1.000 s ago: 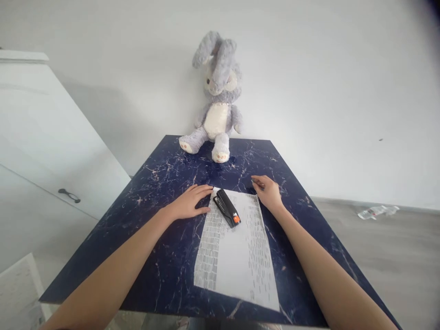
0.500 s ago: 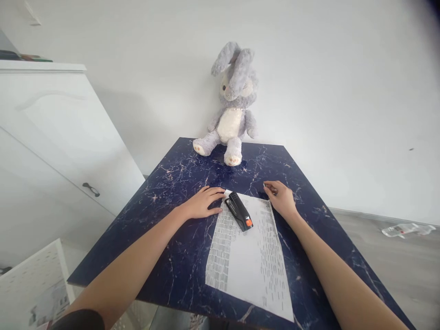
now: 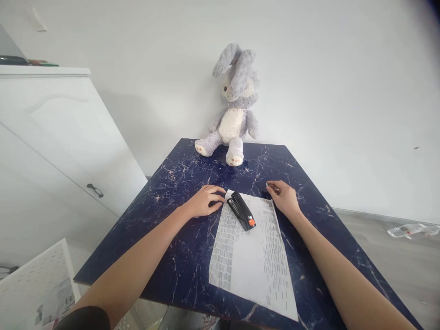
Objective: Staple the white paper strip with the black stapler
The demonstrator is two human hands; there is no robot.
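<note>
A printed sheet of paper (image 3: 252,270) lies on the dark blue marbled table (image 3: 178,256). On its upper part rests a black stapler (image 3: 242,211) with an orange patch at its near end. My left hand (image 3: 206,200) is at the sheet's upper left corner, its fingers apart and curved, the tips at the paper's edge beside the stapler. At the upper right corner, my right hand (image 3: 284,197) has thumb and fingers pinched together just beyond the paper. Whatever small thing sits between those fingertips is too small to name.
A grey plush rabbit (image 3: 233,114) sits at the table's far edge against the white wall. To the left stands a white cabinet (image 3: 68,137), with a white perforated container (image 3: 37,288) low in front. A clear plastic item (image 3: 410,230) lies on the floor at right.
My left thumb and fingers have drawn a little closer together at the paper's corner. My right hand keeps its pinch. The whole view has shifted slightly; stapler and paper stay in place.
</note>
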